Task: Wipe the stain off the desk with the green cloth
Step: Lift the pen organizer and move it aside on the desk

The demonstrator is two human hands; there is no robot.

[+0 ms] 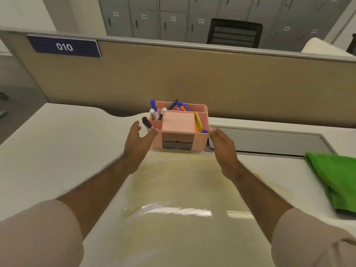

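Observation:
A wide yellowish wet stain [173,189] spreads over the white desk [57,151] between my forearms. The green cloth [335,180] lies folded on the desk at the right edge, apart from both hands. A pink desk organiser [179,128] full of pens and sticky notes stands at the stain's far end. My left hand [137,139] is at the organiser's left side, fingers spread, a fingertip at its corner. My right hand [223,143] is at its right side, fingers extended, holding nothing. Whether either hand presses the organiser is unclear.
A grey cable-tray lid [269,139] is set into the desk behind the cloth. A tan partition [192,79] with a blue "010" sign [64,47] closes the far side. Grey lockers [173,18] and a black chair [235,33] stand beyond it.

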